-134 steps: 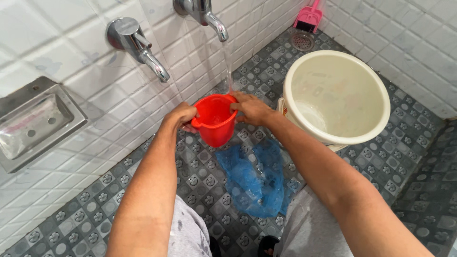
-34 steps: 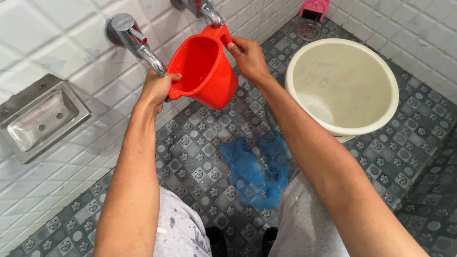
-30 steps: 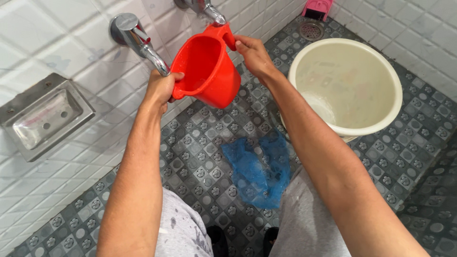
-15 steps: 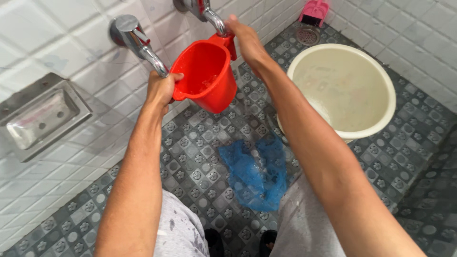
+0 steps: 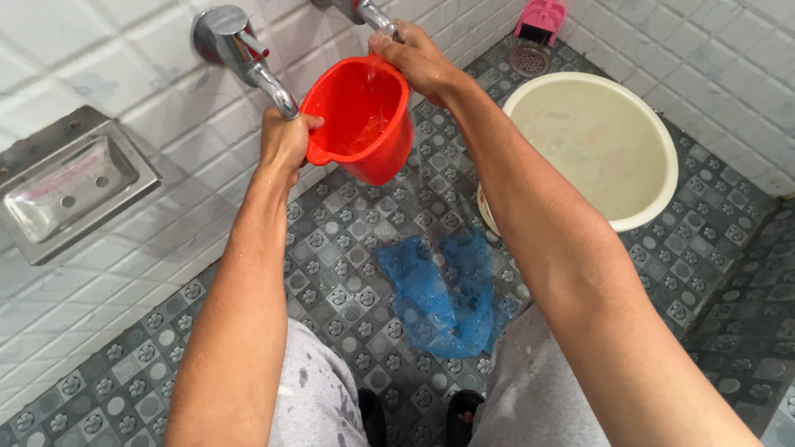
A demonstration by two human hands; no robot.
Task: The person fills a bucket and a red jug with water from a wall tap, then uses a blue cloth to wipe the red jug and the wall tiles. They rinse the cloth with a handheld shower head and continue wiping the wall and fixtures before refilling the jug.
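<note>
Left hand (image 5: 286, 141) grips the rim of a red mug (image 5: 361, 116) held under a wall tap (image 5: 374, 15); right hand (image 5: 416, 60) closes around the mug's far side, beside a cream bucket (image 5: 654, 132).

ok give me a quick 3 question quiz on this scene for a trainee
1. True or false: the left hand holds the red mug by its rim.
2. What lies on the floor between the person's knees? A) blue plastic bag B) green towel C) yellow sponge
3. Fill in: the right hand is up at the ____ above the mug.

Key:
1. True
2. A
3. tap
</note>
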